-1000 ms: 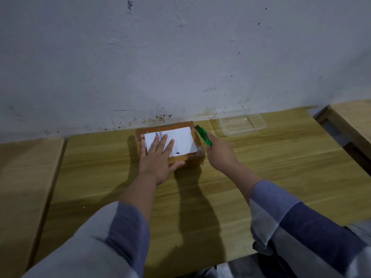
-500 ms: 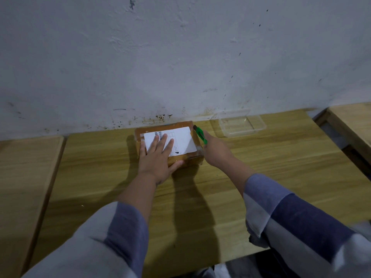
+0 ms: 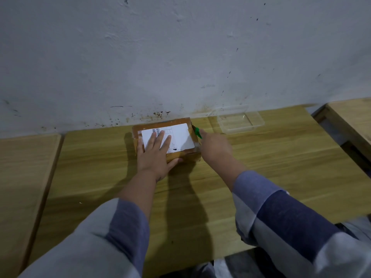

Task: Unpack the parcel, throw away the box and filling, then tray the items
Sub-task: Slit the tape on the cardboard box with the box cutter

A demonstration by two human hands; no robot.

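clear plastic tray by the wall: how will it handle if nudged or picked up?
The clear tray looks thin-walled and holds nothing, so it is probably light and flexes when pinched. Low and flat-bottomed on the smooth wooden table, it would likely slide, not tip.

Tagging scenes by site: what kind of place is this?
Probably a bare workroom or makeshift packing bench, not a home kitchen: plain wooden table against a stained white wall, with a taped parcel and a clear plastic tray.

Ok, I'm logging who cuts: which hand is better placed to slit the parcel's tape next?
The right hand: it already grips the green cutter at the parcel's right edge. The left hand lies flat on the label, steadying the parcel.
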